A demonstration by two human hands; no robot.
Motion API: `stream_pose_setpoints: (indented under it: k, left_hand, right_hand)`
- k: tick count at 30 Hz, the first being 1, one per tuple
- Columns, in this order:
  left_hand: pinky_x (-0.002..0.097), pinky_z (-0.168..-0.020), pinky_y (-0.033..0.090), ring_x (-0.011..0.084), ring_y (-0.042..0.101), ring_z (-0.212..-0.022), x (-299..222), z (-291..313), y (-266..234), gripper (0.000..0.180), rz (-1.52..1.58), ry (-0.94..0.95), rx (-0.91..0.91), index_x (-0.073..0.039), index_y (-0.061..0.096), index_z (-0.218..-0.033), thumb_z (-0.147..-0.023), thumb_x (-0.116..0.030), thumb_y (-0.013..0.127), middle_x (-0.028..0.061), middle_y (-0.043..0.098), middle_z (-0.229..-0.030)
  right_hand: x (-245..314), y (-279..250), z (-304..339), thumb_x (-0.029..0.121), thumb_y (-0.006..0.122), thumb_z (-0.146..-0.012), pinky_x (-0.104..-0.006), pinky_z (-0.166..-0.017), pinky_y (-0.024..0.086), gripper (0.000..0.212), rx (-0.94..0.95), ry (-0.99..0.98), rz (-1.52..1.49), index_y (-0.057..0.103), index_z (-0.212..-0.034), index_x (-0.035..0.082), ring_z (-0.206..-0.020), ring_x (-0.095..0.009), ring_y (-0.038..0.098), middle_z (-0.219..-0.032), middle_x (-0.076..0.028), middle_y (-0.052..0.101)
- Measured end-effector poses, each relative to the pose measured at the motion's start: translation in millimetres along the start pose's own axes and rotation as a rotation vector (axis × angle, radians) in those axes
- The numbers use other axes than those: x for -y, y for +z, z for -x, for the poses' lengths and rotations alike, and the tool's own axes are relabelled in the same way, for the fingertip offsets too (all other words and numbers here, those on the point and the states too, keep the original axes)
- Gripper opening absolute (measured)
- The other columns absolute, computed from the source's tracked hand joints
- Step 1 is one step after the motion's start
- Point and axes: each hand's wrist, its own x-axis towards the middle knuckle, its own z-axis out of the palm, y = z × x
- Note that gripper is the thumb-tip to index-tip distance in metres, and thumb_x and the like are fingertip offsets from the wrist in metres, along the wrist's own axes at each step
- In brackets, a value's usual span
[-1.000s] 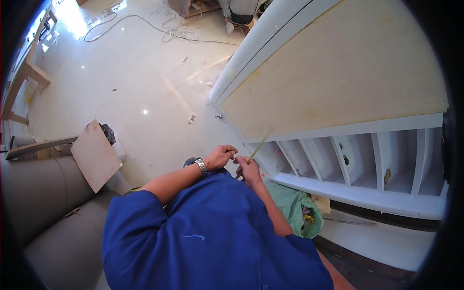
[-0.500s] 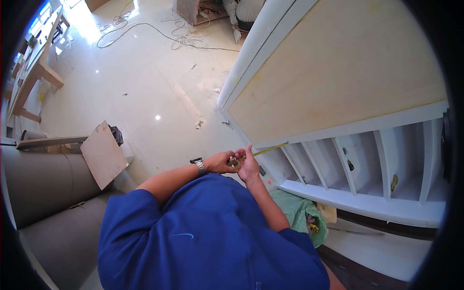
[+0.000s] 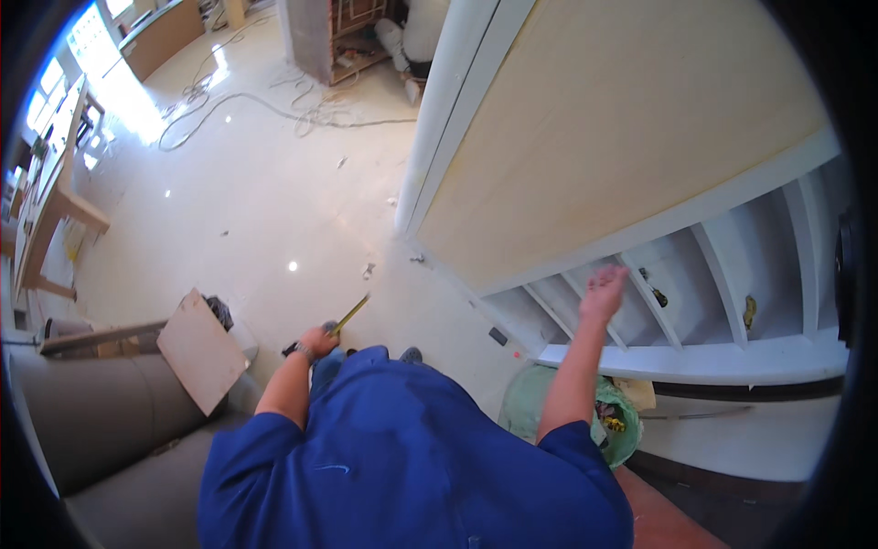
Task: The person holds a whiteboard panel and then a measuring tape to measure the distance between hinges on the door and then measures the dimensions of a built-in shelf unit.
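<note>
My left hand [image 3: 317,342] is closed around a tape measure, low at the left in front of me. Its yellow blade [image 3: 353,313] sticks out up and to the right over the floor. My right hand [image 3: 601,295] is stretched over the white slatted cabinet [image 3: 713,366], its fingers loosely apart, slightly blurred, and holding nothing I can see. Just right of that hand, a dark-handled tool [image 3: 658,295] lies in one compartment. Farther right, in another, sits a yellowish-brown object [image 3: 750,313].
A green sack [image 3: 529,403] stands below the cabinet. At my left are a grey rounded panel [image 3: 110,393] and a pinkish board [image 3: 201,352]. A workbench [image 3: 55,192] stands far left. Cables [image 3: 238,96] and scraps lie on the floor. A person [image 3: 422,37] is at the back beside an open cabinet [image 3: 311,41].
My hands, together at the tape measure before, have parted. The left has moved left with the tape, its blade now off the cabinet. The right has moved right over the compartments.
</note>
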Motion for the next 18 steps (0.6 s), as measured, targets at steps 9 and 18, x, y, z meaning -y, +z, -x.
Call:
stream_pose_setpoints:
  k: [9, 18]
  left_hand:
    - [0.0359, -0.066, 0.055, 0.0225, 0.069, -0.064, 120.7, 26.9, -30.5, 0.041, 0.114, -0.157, 0.148, -0.002, 0.071, -0.07, -0.075, -0.041, 0.063, 0.0137, 0.069, -0.068]
    - [0.0351, -0.07, 0.057, 0.0245, 0.07, -0.071, 192.2, 8.8, -82.4, 0.041, 0.156, -0.131, 0.076, 0.003, 0.071, -0.077, -0.075, -0.038, 0.064, 0.0158, 0.07, -0.075]
  right_hand:
    - [107.8, 70.0, -25.8, 0.057, 0.053, -0.089, -0.0417, -0.104, 0.032, 0.08, -0.064, -0.36, 0.186, 0.032, -0.142, 0.001, -0.131, -0.029, 0.039, -0.141, -0.016, 0.041]
    - [101.9, 98.2, -2.5, 0.048, 0.055, -0.092, -0.0388, -0.097, 0.041, 0.065, -0.224, -0.661, 0.361, 0.047, -0.126, -0.007, -0.116, -0.033, 0.053, -0.126, -0.02, 0.055]
